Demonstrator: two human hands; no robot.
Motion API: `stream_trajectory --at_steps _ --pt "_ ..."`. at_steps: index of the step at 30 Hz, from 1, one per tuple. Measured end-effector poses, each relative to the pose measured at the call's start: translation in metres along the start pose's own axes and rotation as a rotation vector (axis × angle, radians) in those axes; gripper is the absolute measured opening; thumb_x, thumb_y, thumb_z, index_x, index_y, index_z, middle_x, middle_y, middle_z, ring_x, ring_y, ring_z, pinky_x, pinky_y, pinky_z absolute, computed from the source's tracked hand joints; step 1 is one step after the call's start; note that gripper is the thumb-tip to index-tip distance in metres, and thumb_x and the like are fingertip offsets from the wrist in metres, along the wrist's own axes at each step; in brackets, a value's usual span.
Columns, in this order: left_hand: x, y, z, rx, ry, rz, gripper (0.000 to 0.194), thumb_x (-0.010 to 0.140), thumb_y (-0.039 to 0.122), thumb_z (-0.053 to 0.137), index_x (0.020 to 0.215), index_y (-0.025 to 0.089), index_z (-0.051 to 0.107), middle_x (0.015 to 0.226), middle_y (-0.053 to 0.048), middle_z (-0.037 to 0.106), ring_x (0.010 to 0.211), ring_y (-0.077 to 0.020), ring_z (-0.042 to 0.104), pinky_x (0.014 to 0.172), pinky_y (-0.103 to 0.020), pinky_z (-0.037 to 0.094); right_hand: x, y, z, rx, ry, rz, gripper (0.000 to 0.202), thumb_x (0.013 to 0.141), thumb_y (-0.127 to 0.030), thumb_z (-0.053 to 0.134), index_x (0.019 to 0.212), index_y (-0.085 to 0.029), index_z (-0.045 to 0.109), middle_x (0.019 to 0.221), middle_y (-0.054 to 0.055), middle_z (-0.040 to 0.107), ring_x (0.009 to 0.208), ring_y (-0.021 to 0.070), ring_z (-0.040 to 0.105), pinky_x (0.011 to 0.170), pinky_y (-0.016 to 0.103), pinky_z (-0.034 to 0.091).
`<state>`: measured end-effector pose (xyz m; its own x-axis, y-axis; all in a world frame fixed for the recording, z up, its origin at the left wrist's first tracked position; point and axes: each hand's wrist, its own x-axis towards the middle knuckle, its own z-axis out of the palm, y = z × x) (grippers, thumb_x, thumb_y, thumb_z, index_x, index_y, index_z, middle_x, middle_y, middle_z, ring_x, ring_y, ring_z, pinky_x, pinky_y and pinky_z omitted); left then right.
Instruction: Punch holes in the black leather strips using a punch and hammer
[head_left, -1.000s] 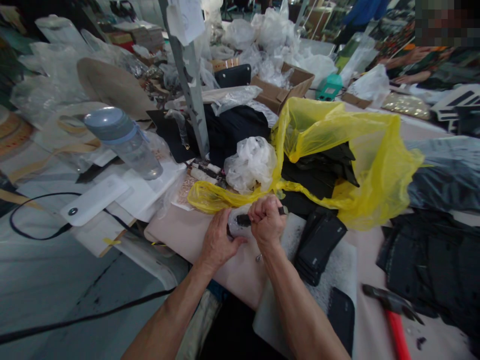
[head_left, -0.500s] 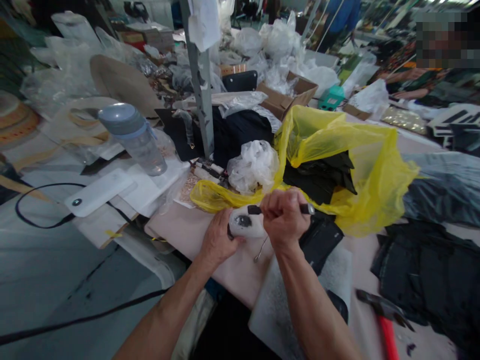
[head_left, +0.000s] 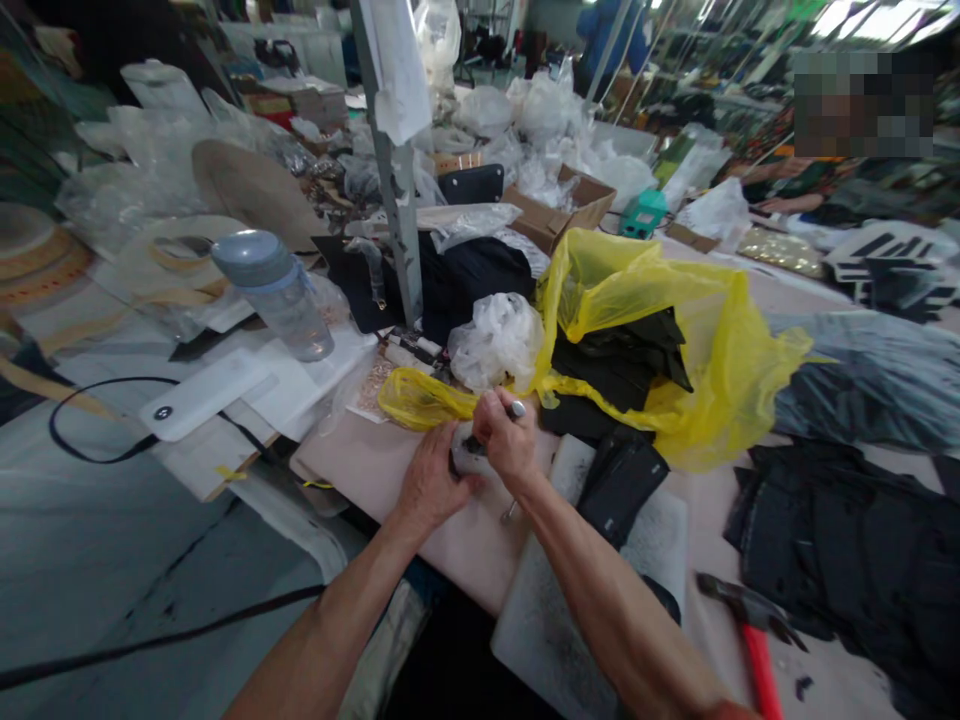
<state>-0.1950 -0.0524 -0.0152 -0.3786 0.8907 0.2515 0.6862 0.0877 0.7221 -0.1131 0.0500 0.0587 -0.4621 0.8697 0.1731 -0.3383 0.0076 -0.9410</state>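
My left hand (head_left: 431,482) is wrapped around a small white container (head_left: 472,463) with black smears at its opening, close to the table's front edge. Above that opening, my right hand (head_left: 507,440) is closed on a short tool with a dark handle and a metal end (head_left: 516,410). Its working tip is hidden by the fingers and the container. Right of my hands, black wallet-like pieces (head_left: 622,487) lie on a pale, speckled slab (head_left: 551,625). A thin metal rod end (head_left: 508,514) pokes out beside the container.
Behind my hands, a yellow plastic bag (head_left: 720,400) holds black pieces. A red-handled hammer (head_left: 760,665) and stacked black pieces (head_left: 832,540) lie right. A water bottle (head_left: 281,305) stands left near a metal post (head_left: 397,190). A co-worker's arm (head_left: 787,203) shows far right.
My right hand has moved left and in, bringing the tool from beside the container to its opening and tilting it more upright. My left hand keeps its hold. The view has shifted slightly.
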Motion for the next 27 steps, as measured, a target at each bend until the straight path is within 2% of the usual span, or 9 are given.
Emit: stream_trajectory --at_steps 4,8,12,17,20,25,27 --pt "-0.0003 0.0002 0.0003 0.002 0.001 0.01 0.08 0.063 0.027 0.078 0.132 0.021 0.039 0.129 -0.013 0.053 0.122 -0.0311 0.05 0.104 -0.052 0.043 0.0007 -0.0016 -0.0013 0.067 0.096 -0.098 0.043 0.089 -0.047 0.054 0.059 -0.022 0.036 0.049 -0.008 0.034 0.042 0.0071 0.032 0.042 0.023 0.028" --pt "-0.0007 -0.0003 0.0006 0.005 0.014 0.01 0.078 0.064 0.026 0.077 0.132 0.022 0.04 0.127 -0.012 0.054 0.121 -0.0316 0.051 0.102 -0.053 0.045 0.0009 0.003 -0.004 -0.027 0.008 -0.001 0.044 0.086 -0.049 0.058 0.057 -0.021 0.04 0.047 -0.007 0.036 0.041 0.0064 0.03 0.04 0.023 0.025" --pt "-0.0013 -0.0012 0.001 0.019 0.01 0.028 0.081 0.063 0.027 0.077 0.134 0.021 0.038 0.129 -0.013 0.053 0.122 -0.0325 0.05 0.102 -0.054 0.044 0.0013 0.0035 -0.0067 0.037 0.102 -0.078 0.044 0.089 -0.049 0.054 0.059 -0.021 0.038 0.049 -0.007 0.034 0.042 0.0067 0.031 0.041 0.022 0.028" --pt "-0.0013 -0.0014 0.0009 0.011 0.012 0.026 0.08 0.065 0.027 0.077 0.134 0.022 0.037 0.129 -0.013 0.053 0.122 -0.0323 0.05 0.103 -0.054 0.042 0.0018 0.0049 -0.007 -0.055 0.018 0.004 0.045 0.085 -0.05 0.059 0.057 -0.021 0.039 0.047 -0.008 0.035 0.041 0.0062 0.029 0.039 0.022 0.026" --pt "-0.0011 -0.0015 0.0009 0.009 -0.004 0.041 0.082 0.064 0.029 0.078 0.135 0.021 0.036 0.13 -0.013 0.052 0.123 -0.0331 0.049 0.104 -0.054 0.042 0.0015 0.0059 -0.0078 0.003 0.121 -0.064 0.045 0.088 -0.051 0.055 0.058 -0.022 0.037 0.048 -0.008 0.034 0.041 0.0065 0.031 0.04 0.022 0.027" --pt "-0.002 -0.0026 0.0019 0.023 0.02 0.033 0.081 0.064 0.029 0.078 0.134 0.022 0.038 0.128 -0.013 0.053 0.122 -0.0337 0.05 0.103 -0.056 0.043 0.0019 0.0049 -0.0089 -0.045 0.056 -0.005 0.045 0.085 -0.051 0.059 0.057 -0.021 0.038 0.047 -0.008 0.036 0.04 0.0061 0.031 0.038 0.021 0.026" --pt "-0.0024 -0.003 0.0023 0.033 0.012 0.035 0.082 0.064 0.029 0.078 0.134 0.022 0.037 0.128 -0.013 0.053 0.122 -0.0335 0.05 0.103 -0.056 0.043 0.0022 0.0042 -0.0093 -0.028 0.117 -0.054 0.045 0.086 -0.051 0.057 0.058 -0.022 0.037 0.048 -0.008 0.036 0.041 0.0063 0.033 0.041 0.021 0.029"
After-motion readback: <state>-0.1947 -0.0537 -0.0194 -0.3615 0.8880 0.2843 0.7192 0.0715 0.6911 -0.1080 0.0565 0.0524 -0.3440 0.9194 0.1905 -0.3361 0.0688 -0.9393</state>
